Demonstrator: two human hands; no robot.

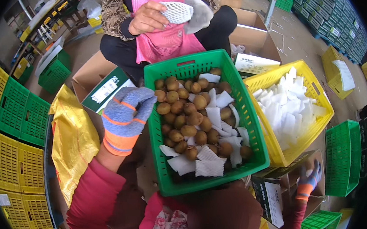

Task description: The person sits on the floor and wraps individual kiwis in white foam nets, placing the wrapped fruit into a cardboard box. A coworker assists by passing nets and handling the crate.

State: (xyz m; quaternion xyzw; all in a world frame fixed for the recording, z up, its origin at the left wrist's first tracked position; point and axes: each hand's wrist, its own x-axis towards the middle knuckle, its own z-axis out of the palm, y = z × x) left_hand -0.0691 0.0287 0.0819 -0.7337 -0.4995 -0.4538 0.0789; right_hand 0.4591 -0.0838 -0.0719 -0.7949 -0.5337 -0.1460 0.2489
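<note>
A green plastic crate (263,144) in front of me holds many loose kiwifruit (195,118) and several white foam net sleeves (210,165). My left hand (126,109), in a blue and orange knit glove, hovers by the crate's left rim. Its fingers are curled; a small brown patch shows between them, but whether they hold a kiwifruit I cannot tell. Over at the right, my gloved right hand (309,179) is above an open cardboard box (290,186), its fingers apart. A yellow crate (320,125) heaped with white foam sleeves (288,110) adjoins the green crate.
Opposite me a seated person in a pink apron (166,44) holds a foam-net-wrapped item (177,12). Another open carton (92,73) stands beyond my left hand, near a yellow woven sack (71,137). Stacked yellow and green crates (9,158) line the left; an empty-looking green crate (341,157) stands right.
</note>
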